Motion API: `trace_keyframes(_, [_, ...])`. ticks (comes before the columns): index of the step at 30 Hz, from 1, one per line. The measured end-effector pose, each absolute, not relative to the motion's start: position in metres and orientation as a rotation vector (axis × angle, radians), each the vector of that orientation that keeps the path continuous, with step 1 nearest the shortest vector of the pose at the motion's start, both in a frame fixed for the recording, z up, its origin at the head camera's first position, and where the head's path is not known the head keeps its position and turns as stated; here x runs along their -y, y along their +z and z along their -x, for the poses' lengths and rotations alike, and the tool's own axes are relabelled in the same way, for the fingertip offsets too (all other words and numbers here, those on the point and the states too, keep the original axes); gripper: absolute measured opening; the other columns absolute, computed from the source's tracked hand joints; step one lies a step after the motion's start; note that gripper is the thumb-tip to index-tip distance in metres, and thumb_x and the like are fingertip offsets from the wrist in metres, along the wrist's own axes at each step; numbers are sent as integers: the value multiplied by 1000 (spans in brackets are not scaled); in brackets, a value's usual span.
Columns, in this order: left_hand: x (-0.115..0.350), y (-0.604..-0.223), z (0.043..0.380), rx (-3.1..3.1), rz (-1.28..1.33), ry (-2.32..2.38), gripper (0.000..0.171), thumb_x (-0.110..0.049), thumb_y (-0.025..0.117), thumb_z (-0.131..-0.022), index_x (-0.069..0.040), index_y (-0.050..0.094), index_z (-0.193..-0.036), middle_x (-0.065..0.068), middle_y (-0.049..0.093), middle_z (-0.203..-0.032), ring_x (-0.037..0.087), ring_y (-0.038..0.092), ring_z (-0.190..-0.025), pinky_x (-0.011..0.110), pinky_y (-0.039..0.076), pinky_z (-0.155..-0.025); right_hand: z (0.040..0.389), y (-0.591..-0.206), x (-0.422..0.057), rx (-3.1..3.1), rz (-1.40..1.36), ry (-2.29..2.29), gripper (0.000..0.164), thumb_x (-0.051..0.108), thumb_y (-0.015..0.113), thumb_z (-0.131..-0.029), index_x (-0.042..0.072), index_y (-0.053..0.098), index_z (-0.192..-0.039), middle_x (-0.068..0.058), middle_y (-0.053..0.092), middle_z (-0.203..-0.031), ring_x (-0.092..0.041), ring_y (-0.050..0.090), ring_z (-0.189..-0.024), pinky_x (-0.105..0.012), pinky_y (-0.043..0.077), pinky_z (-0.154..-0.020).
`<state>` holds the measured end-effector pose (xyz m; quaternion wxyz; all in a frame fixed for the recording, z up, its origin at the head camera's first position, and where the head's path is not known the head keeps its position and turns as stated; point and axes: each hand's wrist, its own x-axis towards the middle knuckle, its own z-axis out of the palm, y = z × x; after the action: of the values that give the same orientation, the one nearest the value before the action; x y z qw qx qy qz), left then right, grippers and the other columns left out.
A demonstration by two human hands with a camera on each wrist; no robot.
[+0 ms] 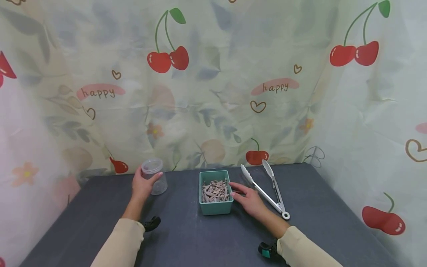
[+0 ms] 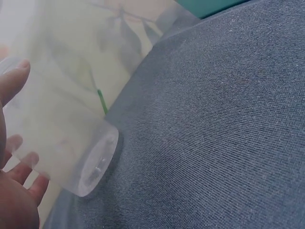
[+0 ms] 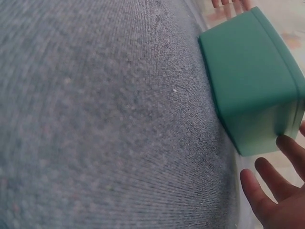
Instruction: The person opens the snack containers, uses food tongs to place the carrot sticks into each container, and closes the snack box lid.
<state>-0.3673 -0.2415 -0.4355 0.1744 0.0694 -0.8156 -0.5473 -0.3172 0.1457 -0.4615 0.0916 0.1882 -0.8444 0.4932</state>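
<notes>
A clear, see-through jar [image 1: 159,182] with a round rim stands upright at the table's left rear. My left hand [image 1: 142,185] holds it near the top, thumb on one side and fingers round the other. In the left wrist view the jar [image 2: 71,143] looks empty and its base meets the cloth. A teal rectangular box [image 1: 216,208] sits mid-table, filled with small greyish-pink, twisted strips [image 1: 216,191]. At its right side is my right hand [image 1: 251,202], fingers spread and relaxed. In the right wrist view a fingertip seems to touch the box [image 3: 252,62].
Metal tongs [image 1: 274,202] lie spread apart to the right of the box, tips pointing to the back. Dark grey cloth covers the table [image 1: 197,241]. A cherry-patterned curtain [image 1: 213,92] hangs along the back and both sides.
</notes>
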Motion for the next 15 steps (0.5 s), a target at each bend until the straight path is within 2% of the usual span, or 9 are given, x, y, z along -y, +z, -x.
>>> trace_keyframes(9, [240,-429,362,2289,-137,-1610,93,-37,78,-83,-4,25,-151,19,33,-152,34,30,-140,49,28,-108,318,-462,-146,2503,-566,1466,40,16,66,-94,9,61,-132,-9,63,-126,-28,62,-110,-49,43,-94])
trace_keyframes(15, [234,-423,357,2277,-110,-1608,89,-34,79,-83,-3,29,-149,20,36,-149,35,32,-138,49,29,-108,317,-463,-147,2508,-572,1473,41,19,65,-94,10,60,-134,-9,63,-127,-27,61,-111,-49,43,-94])
